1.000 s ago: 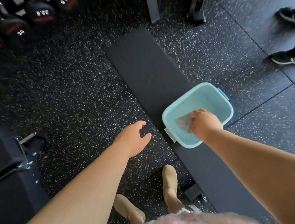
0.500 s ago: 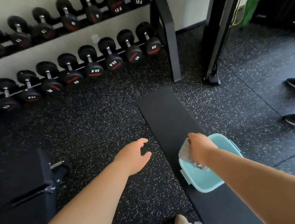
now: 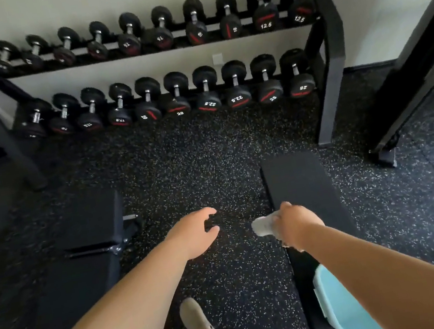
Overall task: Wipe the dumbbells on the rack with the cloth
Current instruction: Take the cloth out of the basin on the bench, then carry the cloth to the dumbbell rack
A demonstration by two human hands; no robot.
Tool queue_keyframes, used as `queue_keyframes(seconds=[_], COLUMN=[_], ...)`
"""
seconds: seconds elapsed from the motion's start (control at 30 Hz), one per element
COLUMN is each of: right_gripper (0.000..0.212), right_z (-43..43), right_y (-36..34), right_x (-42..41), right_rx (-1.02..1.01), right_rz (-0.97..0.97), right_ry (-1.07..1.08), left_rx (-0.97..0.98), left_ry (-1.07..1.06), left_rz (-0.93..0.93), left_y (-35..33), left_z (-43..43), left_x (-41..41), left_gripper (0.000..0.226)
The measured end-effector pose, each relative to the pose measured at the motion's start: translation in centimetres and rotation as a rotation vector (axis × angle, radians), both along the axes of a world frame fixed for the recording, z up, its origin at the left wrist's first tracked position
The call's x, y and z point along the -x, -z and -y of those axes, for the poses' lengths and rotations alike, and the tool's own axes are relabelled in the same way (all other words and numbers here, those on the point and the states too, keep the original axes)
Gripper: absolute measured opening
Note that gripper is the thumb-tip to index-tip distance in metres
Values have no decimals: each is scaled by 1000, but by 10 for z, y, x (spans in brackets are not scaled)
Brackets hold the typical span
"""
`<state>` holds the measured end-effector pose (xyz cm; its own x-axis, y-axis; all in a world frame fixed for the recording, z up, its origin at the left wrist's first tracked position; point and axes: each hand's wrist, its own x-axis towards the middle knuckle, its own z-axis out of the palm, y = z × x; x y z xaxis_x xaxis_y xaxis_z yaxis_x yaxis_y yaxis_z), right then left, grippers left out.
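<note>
A black two-tier rack (image 3: 332, 64) stands against the wall ahead, with several black dumbbells on the upper tier (image 3: 196, 28) and several on the lower tier (image 3: 178, 100). My right hand (image 3: 295, 221) grips a crumpled pale grey cloth (image 3: 262, 225) in the air over the speckled floor, well short of the rack. My left hand (image 3: 193, 233) hovers beside it, fingers loosely spread and holding nothing.
A black flat bench (image 3: 300, 187) runs under my right arm, with a light blue tub (image 3: 340, 307) on its near end. Another black bench (image 3: 84, 238) sits at the left. A black frame post (image 3: 410, 91) slants at the right. My shoe (image 3: 200, 322) shows below.
My right hand lifted the cloth out of the blue tub and carried it forward and left. The view rose from the floor to the whole rack. My left hand stayed open.
</note>
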<state>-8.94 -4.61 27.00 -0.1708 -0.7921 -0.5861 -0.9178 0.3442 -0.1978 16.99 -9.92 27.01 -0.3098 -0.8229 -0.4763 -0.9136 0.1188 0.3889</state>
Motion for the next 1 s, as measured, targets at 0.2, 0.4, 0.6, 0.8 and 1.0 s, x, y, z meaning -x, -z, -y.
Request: queue_keyframes(seconds=[0.2, 0.4, 0.6, 0.8, 1.0], right_gripper=[20, 25, 25, 18, 19], right_z=[76, 161, 235, 311, 389], right_y=[-19, -33, -46, -45, -30], right_x=[-63, -137, -207, -256, -269], right_rx=[41, -129, -105, 7, 63], right_rz=[231, 178, 177, 185, 195], right_ry=[114, 61, 14, -40, -140], left_rx=[9, -6, -17, -7, -12], left_ry=[-95, -113, -120, -157, -219], left_rz=[-39, -33, -7, 36, 15], left_y=[2, 2, 4, -2, 1], left_z=[60, 131, 195, 259, 319], left_x=[-66, -138, -214, -276, -290], left_gripper=[52, 51, 51, 51, 49])
